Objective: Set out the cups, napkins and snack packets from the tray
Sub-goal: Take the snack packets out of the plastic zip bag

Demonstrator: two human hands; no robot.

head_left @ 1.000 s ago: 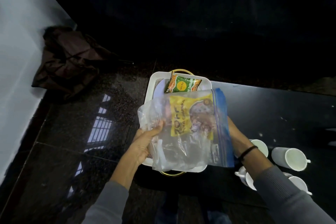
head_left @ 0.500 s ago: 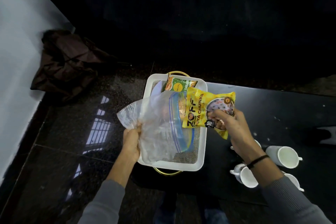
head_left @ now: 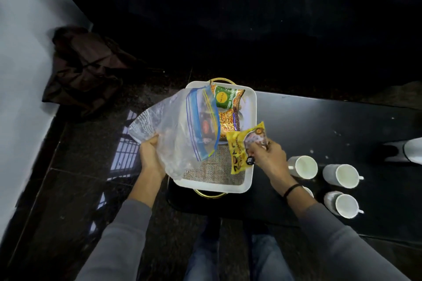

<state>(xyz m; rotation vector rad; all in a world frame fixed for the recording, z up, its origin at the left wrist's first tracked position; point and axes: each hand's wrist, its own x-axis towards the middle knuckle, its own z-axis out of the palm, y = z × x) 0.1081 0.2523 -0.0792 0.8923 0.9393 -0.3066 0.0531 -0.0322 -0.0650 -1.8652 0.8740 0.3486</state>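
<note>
A white tray (head_left: 250, 107) with gold handles sits at the left end of a black table (head_left: 331, 121). My left hand (head_left: 151, 157) grips a clear zip bag (head_left: 178, 125) held over the tray's left side. My right hand (head_left: 266, 158) holds a yellow snack packet (head_left: 242, 148) above the tray's right rim. A green and orange snack packet (head_left: 226, 100) lies in the far part of the tray, with burlap lining (head_left: 212, 171) showing at the near end. Several white cups lie on the table to the right, among them one (head_left: 302, 166) beside my right wrist.
A dark brown bag (head_left: 84, 70) lies on the glossy dark floor by the white wall at left. A white object (head_left: 411, 150) shows at the table's right edge. My legs are below the table's near edge.
My right hand pulled the yellow packet out of the zip bag and carried it down and right to the tray's rim. My left hand swung the empty bag to the left.
</note>
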